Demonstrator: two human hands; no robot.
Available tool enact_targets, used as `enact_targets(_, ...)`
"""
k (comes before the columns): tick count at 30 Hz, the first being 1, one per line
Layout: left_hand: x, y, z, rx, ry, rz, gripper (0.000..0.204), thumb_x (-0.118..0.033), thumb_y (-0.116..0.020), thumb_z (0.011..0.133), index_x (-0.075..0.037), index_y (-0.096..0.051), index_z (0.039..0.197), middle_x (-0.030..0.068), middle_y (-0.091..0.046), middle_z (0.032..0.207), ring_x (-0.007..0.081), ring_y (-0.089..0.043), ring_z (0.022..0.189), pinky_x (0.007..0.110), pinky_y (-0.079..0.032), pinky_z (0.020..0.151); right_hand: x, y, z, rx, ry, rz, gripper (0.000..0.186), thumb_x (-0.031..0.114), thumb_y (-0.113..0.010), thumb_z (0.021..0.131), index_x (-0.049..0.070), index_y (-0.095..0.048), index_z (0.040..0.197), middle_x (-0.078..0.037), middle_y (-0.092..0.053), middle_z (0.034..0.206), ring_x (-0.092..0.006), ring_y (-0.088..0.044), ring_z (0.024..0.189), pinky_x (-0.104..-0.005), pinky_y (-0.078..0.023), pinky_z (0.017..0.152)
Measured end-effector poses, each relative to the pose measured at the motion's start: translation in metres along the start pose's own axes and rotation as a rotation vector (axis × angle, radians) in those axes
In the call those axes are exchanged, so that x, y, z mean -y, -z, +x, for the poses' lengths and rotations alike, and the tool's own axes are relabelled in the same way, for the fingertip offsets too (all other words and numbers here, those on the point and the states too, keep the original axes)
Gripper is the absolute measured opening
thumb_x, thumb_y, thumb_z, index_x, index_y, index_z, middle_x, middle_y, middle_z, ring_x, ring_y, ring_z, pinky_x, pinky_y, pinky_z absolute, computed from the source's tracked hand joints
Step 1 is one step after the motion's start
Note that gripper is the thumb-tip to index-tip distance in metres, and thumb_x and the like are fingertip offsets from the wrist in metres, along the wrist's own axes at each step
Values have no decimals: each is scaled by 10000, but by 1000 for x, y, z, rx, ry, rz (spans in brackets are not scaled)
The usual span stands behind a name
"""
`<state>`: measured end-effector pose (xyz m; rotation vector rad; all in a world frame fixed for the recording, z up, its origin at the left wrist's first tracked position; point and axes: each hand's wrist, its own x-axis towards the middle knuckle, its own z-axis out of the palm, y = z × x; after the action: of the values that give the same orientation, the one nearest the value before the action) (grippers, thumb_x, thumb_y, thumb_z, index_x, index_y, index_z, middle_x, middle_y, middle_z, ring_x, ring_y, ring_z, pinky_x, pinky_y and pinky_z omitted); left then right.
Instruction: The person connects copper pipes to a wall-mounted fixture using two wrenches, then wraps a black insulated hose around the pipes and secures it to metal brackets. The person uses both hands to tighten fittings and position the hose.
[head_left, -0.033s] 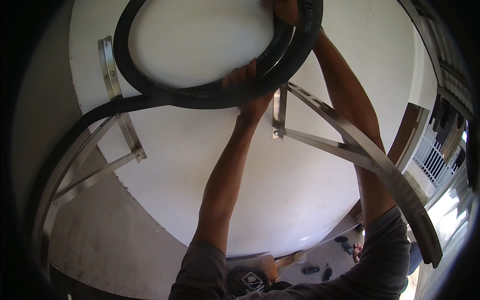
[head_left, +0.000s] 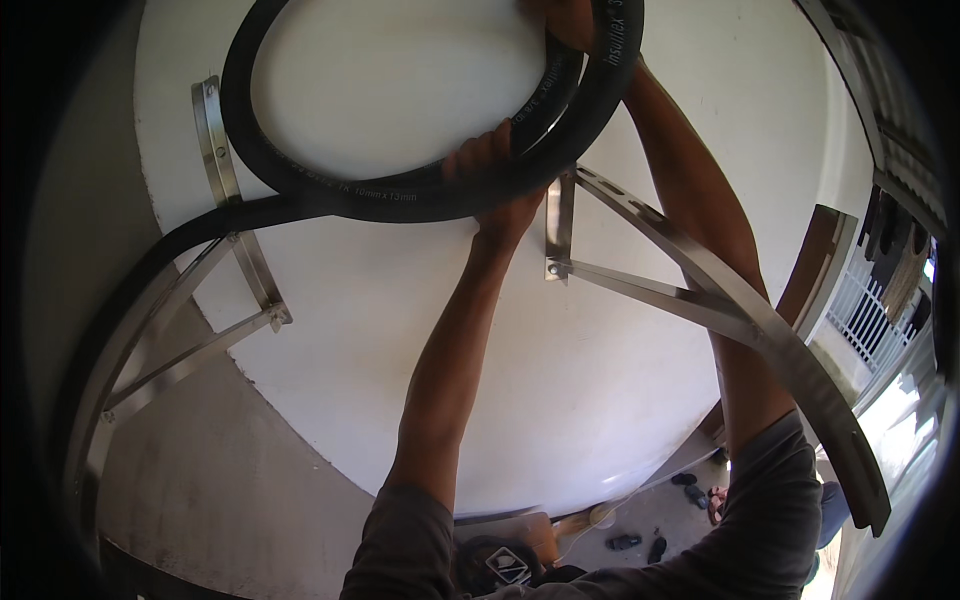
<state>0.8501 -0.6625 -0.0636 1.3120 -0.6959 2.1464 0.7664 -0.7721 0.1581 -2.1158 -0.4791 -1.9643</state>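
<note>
Looping at upper centre, the black tube runs crosswise past the left hand, nearer its lower bend, fingers curled round it. Right hand higher, partly hidden by tube; grip cannot be told. Leftward, tube crosses a metal bracket.

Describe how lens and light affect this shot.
Head view: fisheye bows the right-hand metal bracket into a curve; head view: the lower right is blown out by daylight, while the corners fall to black; head view: the right hand looks dim at the top edge, partly hidden by the black hose.
</note>
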Motion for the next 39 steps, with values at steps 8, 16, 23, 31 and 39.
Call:
enact_targets(8, 6, -5, -2, -17, -5, 8, 839, -778, -662, 810, -31, -640, 1191, 54, -615, 986, 251, -587, 957, 498, -352, 974, 17, 2, 7, 142, 124, -125, 366, 235, -675, 918, -46, -666, 1152, -285, -716, 992, -382, -710, 962, -482, -528, 896)
enact_targets(16, 22, 3, 2, 261, -46, -31, 936, -868, -607, 743, -48, -630, 1196, 26, -589, 979, 213, -564, 940, 473, -311, 1012, 3, -10, 10, 77, 174, -290, 413, 309, -668, 945, -36, -646, 1172, -256, -596, 1181, -379, -593, 1116, -490, -468, 979)
enact_targets(23, 15, 16, -7, 334, -167, 91, 1037, -731, -718, 762, 3, -495, 1459, 200, -578, 1380, 333, -506, 1308, 555, -333, 1063, -21, -23, 14, 11, 78, -147, 425, 373, -724, 924, -17, -634, 1066, -219, -612, 969, -334, -612, 940, -465, -475, 850)
enact_targets(31, 94, 153, -14, 1, 124, -209, 577, -373, -651, 960, 18, -524, 1365, 216, -446, 1404, 376, -410, 1298, 535, -326, 1075, -26, -24, 14, 32, -54, 190, 396, 316, -751, 914, -23, -653, 1095, -163, -648, 885, -272, -624, 844, -422, -492, 782)
enact_targets(39, 164, 45, 280, 451, -177, 511, 896, -787, -586, 876, -104, -541, 1453, 233, -646, 1279, 402, -637, 1200, 533, -507, 984, -37, -36, 10, 49, -82, 463, 451, 331, -779, 901, -19, -668, 1163, -150, -688, 961, -243, -664, 897, -406, -538, 819)
